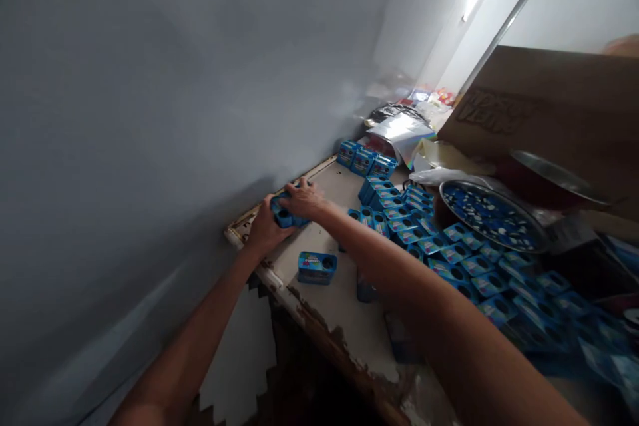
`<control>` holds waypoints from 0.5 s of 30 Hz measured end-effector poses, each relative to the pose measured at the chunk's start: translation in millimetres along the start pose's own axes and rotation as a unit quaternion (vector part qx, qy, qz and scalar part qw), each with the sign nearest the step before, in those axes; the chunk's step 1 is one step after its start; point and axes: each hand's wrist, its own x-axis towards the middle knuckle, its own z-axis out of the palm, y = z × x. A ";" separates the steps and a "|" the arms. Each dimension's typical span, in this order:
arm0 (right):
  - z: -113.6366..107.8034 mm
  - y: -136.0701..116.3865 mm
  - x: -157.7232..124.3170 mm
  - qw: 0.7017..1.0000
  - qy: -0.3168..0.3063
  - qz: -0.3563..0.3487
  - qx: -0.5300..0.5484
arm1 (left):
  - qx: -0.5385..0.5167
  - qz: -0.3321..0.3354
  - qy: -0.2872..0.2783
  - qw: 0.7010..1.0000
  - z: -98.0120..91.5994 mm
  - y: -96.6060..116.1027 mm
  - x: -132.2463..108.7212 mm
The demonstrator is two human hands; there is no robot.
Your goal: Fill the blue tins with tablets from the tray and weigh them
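At the table's far left corner, beside the wall, both hands hold small blue boxes (282,215). My left hand (266,229) is wrapped round their near left side. From above and the right, my right hand (302,200) grips them, its fingers bent over the top. How many boxes are between the hands I cannot tell. A single blue box (317,267) with a dark round hole lies on the pale table (344,311) nearer to me.
Many blue boxes (456,253) stand in rows on the right, partly behind my right arm. Three more (363,161) stand by the wall. A round tray (492,213) holds small blue and white pieces. Farther back are plastic bags (399,130) and a large cardboard sheet (559,106).
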 end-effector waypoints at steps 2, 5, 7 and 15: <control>-10.0 35.6 -11.8 0.998 -0.002 0.057 -0.025 | -0.061 0.044 -0.087 0.993 21.3 17.4 9.2; -27.2 83.8 -31.1 0.993 -0.026 0.095 -0.058 | -0.117 -0.004 -0.187 0.975 27.1 40.3 14.5; -35.1 105.3 -41.3 0.994 -0.038 0.082 -0.064 | -0.115 -0.047 -0.155 0.980 11.2 53.0 4.6; -51.5 127.5 -62.7 0.998 0.017 0.018 -0.052 | 0.015 0.195 -0.298 0.934 -40.0 87.9 -66.0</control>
